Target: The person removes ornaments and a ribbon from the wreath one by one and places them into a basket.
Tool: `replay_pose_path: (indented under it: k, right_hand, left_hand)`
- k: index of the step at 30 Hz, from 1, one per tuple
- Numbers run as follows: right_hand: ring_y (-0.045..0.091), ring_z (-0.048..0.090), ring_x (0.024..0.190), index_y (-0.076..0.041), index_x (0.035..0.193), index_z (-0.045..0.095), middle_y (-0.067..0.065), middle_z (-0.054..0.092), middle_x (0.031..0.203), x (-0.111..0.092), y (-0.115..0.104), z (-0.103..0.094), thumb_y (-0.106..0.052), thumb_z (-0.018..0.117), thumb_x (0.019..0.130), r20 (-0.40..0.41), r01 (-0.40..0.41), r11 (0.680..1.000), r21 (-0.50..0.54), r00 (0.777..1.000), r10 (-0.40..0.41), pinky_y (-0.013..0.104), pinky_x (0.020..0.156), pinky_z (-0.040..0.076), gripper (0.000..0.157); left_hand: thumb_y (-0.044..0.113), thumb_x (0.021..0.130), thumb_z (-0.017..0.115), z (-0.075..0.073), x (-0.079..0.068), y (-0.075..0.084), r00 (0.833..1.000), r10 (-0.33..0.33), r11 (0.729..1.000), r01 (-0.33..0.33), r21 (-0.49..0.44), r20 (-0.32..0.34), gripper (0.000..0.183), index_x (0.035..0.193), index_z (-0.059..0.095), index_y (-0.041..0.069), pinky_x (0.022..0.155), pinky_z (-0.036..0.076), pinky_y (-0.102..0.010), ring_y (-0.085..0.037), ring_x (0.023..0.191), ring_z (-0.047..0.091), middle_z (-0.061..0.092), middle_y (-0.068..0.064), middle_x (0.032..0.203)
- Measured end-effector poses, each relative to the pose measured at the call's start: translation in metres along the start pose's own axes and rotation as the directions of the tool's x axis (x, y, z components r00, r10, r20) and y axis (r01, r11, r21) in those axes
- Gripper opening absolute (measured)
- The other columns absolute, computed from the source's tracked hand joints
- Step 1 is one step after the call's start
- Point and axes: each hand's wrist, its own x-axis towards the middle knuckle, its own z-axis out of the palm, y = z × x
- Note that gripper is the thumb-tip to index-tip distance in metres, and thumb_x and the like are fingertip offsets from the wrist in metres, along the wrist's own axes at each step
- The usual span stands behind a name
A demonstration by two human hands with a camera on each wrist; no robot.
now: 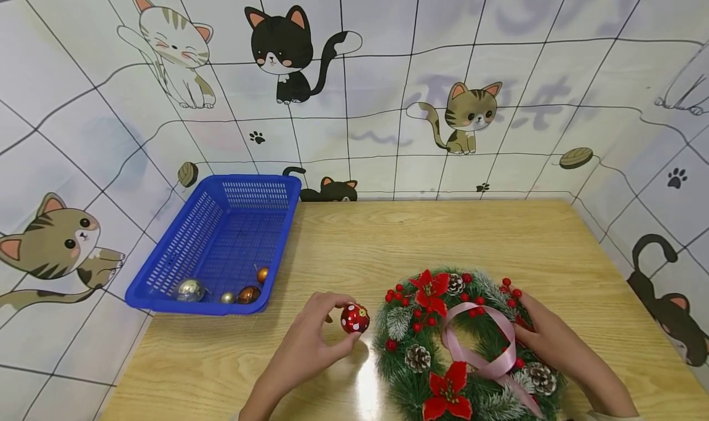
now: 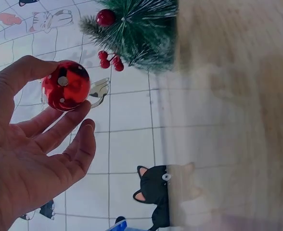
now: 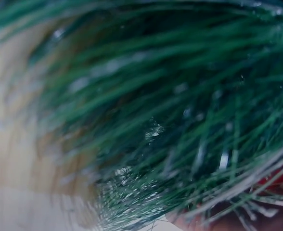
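Observation:
A red Christmas bauble (image 1: 355, 318) with white dots is pinched between the thumb and fingers of my left hand (image 1: 310, 341). In the left wrist view the shiny bauble (image 2: 67, 85) sits at the fingertips, its dots visible. Just right of it lies a green Christmas wreath (image 1: 418, 384) with red poinsettias, berries, pine cones and a looped pink ribbon (image 1: 503, 362). My right hand (image 1: 554, 335) grips the wreath's right side, its fingers partly hidden by the greenery. Blurred green needles (image 3: 156, 96) fill most of the right wrist view.
At the left back of the wooden table (image 1: 432, 230) stands a blue plastic basket (image 1: 288, 236). Inside, near its front, lie a silver bauble (image 1: 190, 290), a small gold one (image 1: 228, 297), a brown one (image 1: 248, 295) and an orange one (image 1: 263, 275). Cat-printed walls border the table.

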Motion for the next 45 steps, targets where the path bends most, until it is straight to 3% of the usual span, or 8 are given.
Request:
replay_pose_path:
  k: [12,21,26,32,40,45]
  right_hand:
    - [0.072,0.030,0.141,0.024,0.159,0.023,0.053,0.028,0.157,0.000,0.000,0.002,-0.004,0.071,0.104,-0.006,0.007,1.000,0.012,1.000,-0.007,0.083,0.105,0.035,0.079]
    - [0.072,0.030,0.141,0.023,0.159,0.022,0.053,0.027,0.157,0.000,-0.001,0.002,-0.005,0.072,0.104,-0.004,-0.005,1.000,-0.004,1.000,0.005,0.083,0.105,0.035,0.080]
    - [0.072,0.032,0.141,0.022,0.160,0.025,0.052,0.030,0.156,0.000,-0.003,0.004,-0.005,0.072,0.104,-0.023,0.002,1.000,-0.021,1.000,-0.002,0.083,0.105,0.036,0.078]
    - [0.072,0.032,0.141,0.021,0.160,0.024,0.052,0.030,0.157,0.000,-0.004,0.004,-0.007,0.072,0.105,-0.021,-0.002,1.000,-0.014,1.000,0.001,0.083,0.104,0.036,0.078]
    - [0.072,0.032,0.141,0.022,0.160,0.023,0.053,0.029,0.157,-0.001,-0.005,0.004,-0.005,0.071,0.105,-0.011,-0.008,1.000,-0.004,1.000,0.008,0.082,0.103,0.038,0.078]
    - [0.072,0.033,0.140,0.022,0.160,0.025,0.052,0.030,0.156,-0.001,-0.005,0.004,-0.005,0.071,0.105,-0.022,-0.003,1.000,-0.015,1.000,0.003,0.082,0.103,0.038,0.077]
  left_hand:
    - [0.007,0.086,0.092,-0.022,0.000,-0.007,0.988,0.051,0.999,-0.051,0.009,-0.144,0.053,0.134,0.070,0.015,0.084,0.055,-0.035,-0.018,0.109,0.061,0.070,0.009,0.122]
    - [0.002,0.084,0.091,-0.044,-0.004,-0.017,0.964,0.053,0.998,-0.040,0.054,-0.259,0.053,0.131,0.072,0.014,0.079,0.052,-0.033,-0.014,0.101,0.060,0.073,0.009,0.119]
    - [0.000,0.083,0.091,-0.057,-0.008,-0.023,0.951,0.010,0.996,0.018,0.088,-0.309,0.052,0.131,0.071,0.008,0.078,0.051,-0.030,-0.013,0.095,0.058,0.072,0.007,0.113]
    - [0.000,0.083,0.091,-0.071,-0.012,-0.029,0.928,-0.008,0.994,0.049,0.102,-0.372,0.052,0.131,0.071,0.006,0.077,0.048,-0.031,-0.021,0.092,0.058,0.071,0.002,0.109]
    - [-0.001,0.088,0.088,-0.081,-0.017,-0.032,0.894,-0.158,0.986,0.166,-0.017,-0.420,0.048,0.132,0.069,0.003,0.083,0.052,-0.015,-0.016,0.104,0.059,0.071,-0.006,0.114]
    - [-0.001,0.089,0.087,-0.084,-0.018,-0.031,0.886,-0.195,0.980,0.194,-0.044,-0.422,0.046,0.130,0.068,0.001,0.083,0.053,-0.014,-0.016,0.106,0.059,0.070,-0.010,0.115]
